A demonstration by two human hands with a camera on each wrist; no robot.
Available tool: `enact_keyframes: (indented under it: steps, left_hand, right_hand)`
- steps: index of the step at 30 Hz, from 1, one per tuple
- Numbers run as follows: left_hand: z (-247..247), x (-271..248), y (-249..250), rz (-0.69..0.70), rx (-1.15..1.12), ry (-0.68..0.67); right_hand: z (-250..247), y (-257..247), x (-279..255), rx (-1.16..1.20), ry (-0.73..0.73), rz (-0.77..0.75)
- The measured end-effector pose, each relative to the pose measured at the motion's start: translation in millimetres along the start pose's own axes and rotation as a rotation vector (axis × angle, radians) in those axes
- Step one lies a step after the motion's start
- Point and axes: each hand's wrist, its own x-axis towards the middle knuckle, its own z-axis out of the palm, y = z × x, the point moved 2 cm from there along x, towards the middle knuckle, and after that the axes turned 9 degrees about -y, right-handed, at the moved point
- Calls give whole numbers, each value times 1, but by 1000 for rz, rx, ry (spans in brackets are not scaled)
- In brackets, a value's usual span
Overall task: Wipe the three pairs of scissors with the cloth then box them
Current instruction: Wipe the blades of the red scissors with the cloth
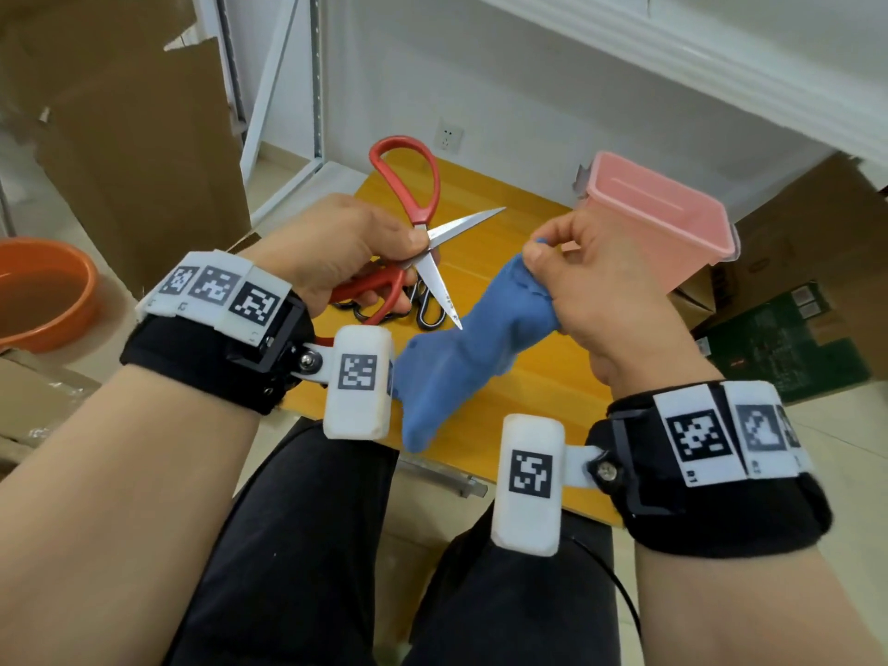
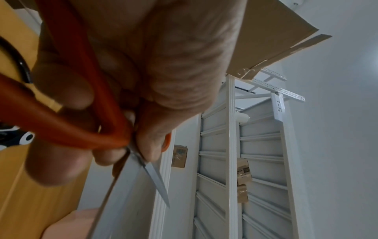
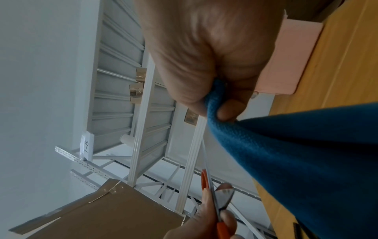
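Note:
My left hand [image 1: 355, 247] grips the red-handled scissors [image 1: 413, 185] near the pivot, with the blades spread wide apart above the yellow table [image 1: 485, 194]. In the left wrist view the red handle [image 2: 81, 122] crosses my curled fingers and one blade [image 2: 157, 181] points down. My right hand [image 1: 586, 266] pinches the top of the blue cloth [image 1: 461, 358], which hangs down just right of the lower blade tip. Two black-handled scissors [image 1: 423, 305] lie on the table under the red pair, partly hidden. The pink box [image 1: 672, 218] stands open at the table's right.
An orange basin [image 1: 43, 290] sits at the far left. Brown cardboard [image 1: 129, 137] leans at the back left, a white metal rack [image 1: 288, 88] behind the table. Cardboard boxes and a green carton [image 1: 788, 338] stand on the floor to the right.

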Motion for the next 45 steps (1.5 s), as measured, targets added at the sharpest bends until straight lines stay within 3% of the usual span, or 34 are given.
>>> enact_keyframes:
  steps: [6, 11, 18, 26, 38, 40, 43, 45]
  left_hand:
    - [3, 0, -4, 1, -36, -51]
    - [5, 3, -5, -44, -35, -60]
    - [11, 7, -5, -66, -5, -56]
    - [13, 8, -5, -44, 36, -40]
    - [14, 6, -7, 47, 52, 13]
    - [16, 6, -7, 56, 46, 12]
    - [17, 5, -6, 67, 49, 13]
    - [19, 4, -6, 67, 61, 5]
  right_hand:
    - [4, 5, 2, 209, 112, 37]
    - [5, 9, 0, 299, 72, 55]
    - [16, 9, -4, 321, -39, 44]
    - [14, 15, -4, 335, 1, 27]
    - [5, 15, -8, 20, -116, -71]
    - [4, 16, -7, -26, -76, -73]
    - [3, 17, -5, 70, -1, -7]
    - [3, 16, -6, 201, -50, 44]
